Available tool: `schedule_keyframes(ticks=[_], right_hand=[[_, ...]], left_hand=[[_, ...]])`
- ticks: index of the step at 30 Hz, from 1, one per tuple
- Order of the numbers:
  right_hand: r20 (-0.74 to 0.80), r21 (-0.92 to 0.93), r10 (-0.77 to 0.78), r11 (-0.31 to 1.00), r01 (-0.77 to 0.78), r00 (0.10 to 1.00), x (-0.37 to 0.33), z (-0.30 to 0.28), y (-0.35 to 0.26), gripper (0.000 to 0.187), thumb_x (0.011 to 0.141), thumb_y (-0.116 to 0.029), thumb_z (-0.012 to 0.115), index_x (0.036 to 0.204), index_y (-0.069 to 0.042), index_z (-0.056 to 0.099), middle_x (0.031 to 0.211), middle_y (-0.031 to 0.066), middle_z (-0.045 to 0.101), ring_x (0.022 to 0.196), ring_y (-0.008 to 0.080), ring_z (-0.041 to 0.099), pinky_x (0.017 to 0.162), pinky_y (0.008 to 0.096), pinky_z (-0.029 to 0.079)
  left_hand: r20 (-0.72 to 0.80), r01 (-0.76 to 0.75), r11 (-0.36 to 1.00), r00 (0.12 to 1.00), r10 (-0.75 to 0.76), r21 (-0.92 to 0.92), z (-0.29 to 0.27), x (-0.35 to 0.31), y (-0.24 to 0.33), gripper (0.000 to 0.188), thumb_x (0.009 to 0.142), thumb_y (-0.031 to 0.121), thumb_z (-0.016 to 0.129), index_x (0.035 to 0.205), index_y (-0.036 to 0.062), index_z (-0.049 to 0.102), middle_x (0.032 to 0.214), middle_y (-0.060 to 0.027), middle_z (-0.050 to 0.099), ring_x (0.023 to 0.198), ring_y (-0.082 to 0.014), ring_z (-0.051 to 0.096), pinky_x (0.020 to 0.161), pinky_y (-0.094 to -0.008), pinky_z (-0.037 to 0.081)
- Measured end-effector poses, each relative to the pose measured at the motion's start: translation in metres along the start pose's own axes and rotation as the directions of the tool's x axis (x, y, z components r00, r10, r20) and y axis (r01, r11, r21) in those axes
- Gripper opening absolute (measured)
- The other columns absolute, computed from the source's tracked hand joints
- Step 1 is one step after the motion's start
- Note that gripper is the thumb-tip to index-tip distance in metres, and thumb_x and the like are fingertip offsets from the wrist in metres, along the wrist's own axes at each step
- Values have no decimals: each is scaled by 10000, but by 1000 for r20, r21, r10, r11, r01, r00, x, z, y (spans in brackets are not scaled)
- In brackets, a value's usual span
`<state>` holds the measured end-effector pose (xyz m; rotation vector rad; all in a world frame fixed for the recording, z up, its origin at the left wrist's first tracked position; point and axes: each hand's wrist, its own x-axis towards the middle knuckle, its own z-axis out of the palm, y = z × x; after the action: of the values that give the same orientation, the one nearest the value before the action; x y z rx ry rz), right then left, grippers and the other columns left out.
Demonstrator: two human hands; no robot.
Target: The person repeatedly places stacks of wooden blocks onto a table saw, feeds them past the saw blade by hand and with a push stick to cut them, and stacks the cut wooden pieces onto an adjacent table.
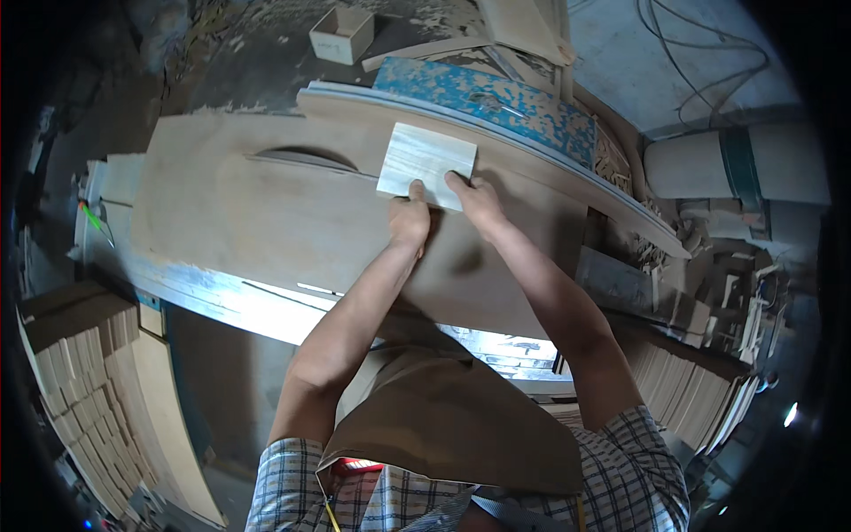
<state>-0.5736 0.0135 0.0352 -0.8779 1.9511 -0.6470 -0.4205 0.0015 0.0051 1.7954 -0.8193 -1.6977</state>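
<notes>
My left hand (409, 222) and my right hand (480, 204) both hold a pale, nearly square wooden panel (425, 152) by its near edge. Both thumbs lie on top of it; the other fingers are mostly hidden underneath. Below the panel spreads a broad brown board (257, 217) that covers much of the saw table. To the left of the panel, a dark curved saw blade (306, 159) rises from a slot in that board. Whether the blade is turning, I cannot tell. Just beyond the panel runs a long wooden fence (523, 166).
A worn blue plate (487, 97) lies behind the fence. At the back stands a small open wooden box (342, 35). Wood pieces are stacked at lower left (84, 390) and lower right (678, 386). A green-handled tool (91, 215) rests at the left edge.
</notes>
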Motion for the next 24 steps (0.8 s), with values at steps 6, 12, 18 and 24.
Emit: schedule_keyframes(ticks=[6, 12, 18, 24], right_hand=[[81, 180, -50, 983, 35, 995, 6, -3, 11, 574, 952, -413, 696, 1245, 81, 683, 1160, 160, 736, 1049, 216, 672, 909, 354, 506], [50, 152, -82, 986, 74, 995, -2, 10, 3, 541, 961, -397, 688, 1262, 53, 691, 1167, 145, 738, 1040, 207, 668, 912, 353, 496], [29, 119, -39, 992, 35, 999, 4, -9, 7, 564, 973, -416, 671, 1283, 55, 668, 1195, 148, 729, 1096, 252, 675, 958, 369, 488], [-86, -379, -579, 772, 511, 811, -5, -43, 43, 552, 948, -247, 651, 1419, 20, 542, 1397, 202, 574, 1271, 361, 581, 1054, 453, 470]], left_hand=[[-81, -98, 994, 992, 102, 53, 2, -31, 21, 618, 1056, 444, 525, 1249, -141, 577, 1269, -338, 642, 1230, -441, 618, 1053, -452, 463], [50, 26, 999, 998, -28, 29, -21, -28, 20, 644, 1034, 455, 577, 1277, -141, 565, 1277, -328, 646, 1240, -428, 617, 1061, -445, 458], [-38, -219, 967, 976, 216, -132, -8, -61, 11, 635, 1001, 379, 642, 1370, -121, 514, 1291, -283, 637, 1189, -372, 628, 1054, -433, 453], [-261, -486, 867, 827, 497, 112, 39, -54, -24, 873, 985, 334, 664, 1535, -168, 207, 1580, -379, 276, 1500, -487, 262, 1259, -452, 222]])
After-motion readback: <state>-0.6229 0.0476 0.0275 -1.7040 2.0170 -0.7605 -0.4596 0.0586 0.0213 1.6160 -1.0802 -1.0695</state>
